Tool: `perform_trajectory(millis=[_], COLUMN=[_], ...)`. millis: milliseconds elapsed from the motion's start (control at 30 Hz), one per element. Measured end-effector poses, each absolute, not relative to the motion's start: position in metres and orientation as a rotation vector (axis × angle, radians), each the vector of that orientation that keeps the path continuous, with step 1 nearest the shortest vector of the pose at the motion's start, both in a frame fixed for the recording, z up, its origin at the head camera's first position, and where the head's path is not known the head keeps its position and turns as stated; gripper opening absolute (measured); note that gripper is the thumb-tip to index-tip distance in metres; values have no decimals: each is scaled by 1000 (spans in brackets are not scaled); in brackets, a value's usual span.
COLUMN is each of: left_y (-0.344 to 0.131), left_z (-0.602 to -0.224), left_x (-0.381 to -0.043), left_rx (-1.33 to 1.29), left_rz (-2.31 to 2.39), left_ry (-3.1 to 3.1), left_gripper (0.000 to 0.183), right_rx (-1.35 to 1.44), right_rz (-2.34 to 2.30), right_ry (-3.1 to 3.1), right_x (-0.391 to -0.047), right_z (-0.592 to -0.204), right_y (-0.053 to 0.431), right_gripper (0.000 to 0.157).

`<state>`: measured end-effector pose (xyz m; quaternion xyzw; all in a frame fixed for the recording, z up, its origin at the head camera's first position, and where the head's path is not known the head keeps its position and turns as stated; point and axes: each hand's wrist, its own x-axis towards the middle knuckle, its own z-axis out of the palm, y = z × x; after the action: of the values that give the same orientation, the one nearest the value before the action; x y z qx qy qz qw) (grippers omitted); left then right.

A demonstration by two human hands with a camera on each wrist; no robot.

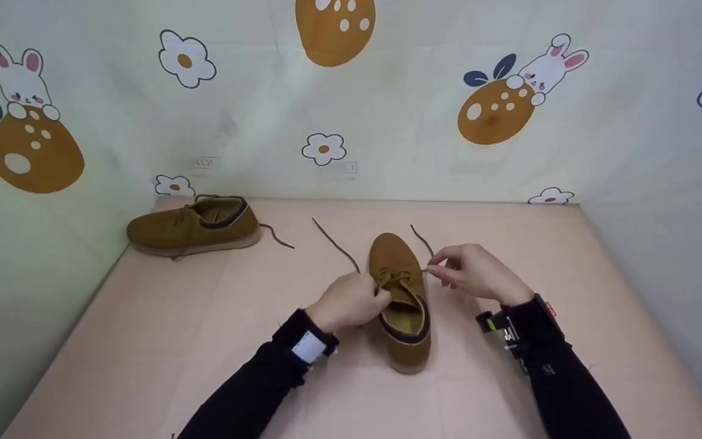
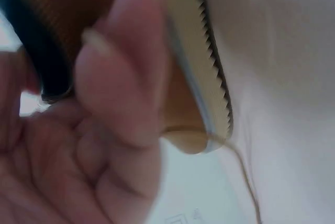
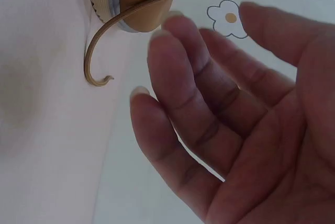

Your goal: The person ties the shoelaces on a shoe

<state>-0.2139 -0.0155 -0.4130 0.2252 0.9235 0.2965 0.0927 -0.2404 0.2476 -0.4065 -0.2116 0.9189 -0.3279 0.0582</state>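
A brown lace-up shoe (image 1: 389,250) stands on the table, toe pointing away, its collar toward me. My left hand (image 1: 351,300) grips its left side near the lace opening, the thumb at the collar edge. In the left wrist view, curled fingers (image 2: 123,72) lie against the shoe's upper. One lace (image 1: 336,244) stretches left and away from the shoe. Beside the shoe's right side is my right hand (image 1: 479,271), close to the other lace (image 3: 131,9). The right wrist view shows its thumb apart from its loosely bent fingers, nothing between them.
A second brown shoe (image 1: 156,231) stands at the table's back left corner, a loose lace (image 1: 278,236) trailing from its heel side. Pale cloth walls (image 1: 253,122) printed with rabbits, fruit and flowers enclose the pinkish table (image 1: 205,329) at the back and sides.
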Motion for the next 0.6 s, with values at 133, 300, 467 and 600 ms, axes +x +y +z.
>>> perform_trajectory(millis=[133,300,467,600], left_y=[-24,-37,-37,-33], left_z=[-410,-413,-426,-435], left_x=[-218,-231,-239,-241], left_rx=[661,553,412,391], left_rz=[921,1194,1435,1467], left_ry=[2600,2378,2278,2260], left_gripper=[51,69,68,59], right_rx=[-729,-622,-435,-341], right_rz=[-938,-901,-920,-1049], right_ry=[2723,2779,2835,2763], right_x=[-238,-238,-238,-238], right_z=[-409,-414,-427,-432], right_y=[242,233,220,214], right_gripper=[26,42,60,52])
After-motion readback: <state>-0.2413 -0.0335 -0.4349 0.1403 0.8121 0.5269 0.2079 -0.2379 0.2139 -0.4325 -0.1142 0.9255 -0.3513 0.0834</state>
